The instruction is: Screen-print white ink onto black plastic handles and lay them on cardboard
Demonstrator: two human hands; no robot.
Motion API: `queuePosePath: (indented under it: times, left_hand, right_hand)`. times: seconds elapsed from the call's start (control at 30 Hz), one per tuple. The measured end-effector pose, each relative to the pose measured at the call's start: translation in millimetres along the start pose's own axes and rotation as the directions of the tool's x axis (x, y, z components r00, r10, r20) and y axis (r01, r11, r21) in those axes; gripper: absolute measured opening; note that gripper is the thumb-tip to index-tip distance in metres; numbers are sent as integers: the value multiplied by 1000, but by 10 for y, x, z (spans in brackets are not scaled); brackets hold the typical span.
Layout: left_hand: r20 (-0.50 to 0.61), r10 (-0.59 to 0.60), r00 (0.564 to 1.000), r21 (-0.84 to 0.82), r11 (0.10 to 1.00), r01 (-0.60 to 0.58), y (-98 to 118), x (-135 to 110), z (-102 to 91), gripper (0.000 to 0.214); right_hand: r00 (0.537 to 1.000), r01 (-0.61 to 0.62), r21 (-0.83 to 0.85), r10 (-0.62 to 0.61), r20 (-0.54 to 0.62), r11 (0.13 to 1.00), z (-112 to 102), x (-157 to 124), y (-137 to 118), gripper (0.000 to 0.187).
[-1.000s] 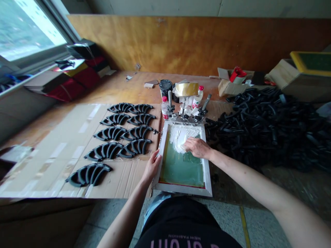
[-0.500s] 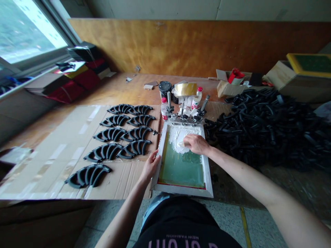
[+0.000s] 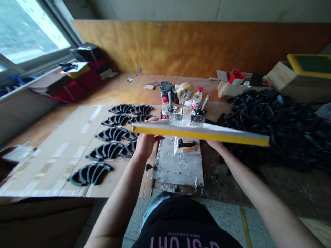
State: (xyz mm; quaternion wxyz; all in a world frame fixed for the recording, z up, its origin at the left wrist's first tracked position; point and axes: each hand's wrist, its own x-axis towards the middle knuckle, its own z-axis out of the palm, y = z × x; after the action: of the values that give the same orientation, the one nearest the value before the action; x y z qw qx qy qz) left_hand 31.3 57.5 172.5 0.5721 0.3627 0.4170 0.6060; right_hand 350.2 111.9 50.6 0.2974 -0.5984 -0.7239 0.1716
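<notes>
The hinged printing screen frame (image 3: pixel 201 133) is swung up, its yellow edge facing me. My left hand (image 3: pixel 144 143) grips its left front corner from below. My right hand (image 3: pixel 216 145) reaches under the frame's right part; its fingers are mostly hidden behind the frame. Beneath the raised frame lies a silver base plate (image 3: pixel 178 165) with a small black curved part (image 3: pixel 186 143) near its far end.
Rows of black curved plastic parts (image 3: pixel 116 137) lie on flattened cardboard (image 3: pixel 51 158) to the left. A big heap of the same black parts (image 3: pixel 274 124) fills the right. Bottles, a black pot and a tape roll (image 3: pixel 184 91) stand behind the hinge clamps.
My right hand left the white ink on the screen. Both hands lifted the frame up on its hinge, uncovering the base plate and the black part.
</notes>
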Motion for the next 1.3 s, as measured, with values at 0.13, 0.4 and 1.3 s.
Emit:
queuePosePath:
  times: [0.13, 0.4, 1.3]
  left_hand:
    - [-93, -63, 994, -53, 997, 58, -142, 39, 122, 50]
    - [-18, -673, 740, -28, 740, 672, -1312, -802, -75, 42]
    - [-111, 178, 978, 389, 913, -122, -39, 95, -168, 43]
  right_hand:
    - [974, 171, -80, -156, 162, 982, 405, -286, -172, 30]
    - [880, 426, -63, -397, 260, 903, 583, -849, -1011, 16]
    - [946, 293, -234, -245, 213, 927, 707, -356, -518, 12]
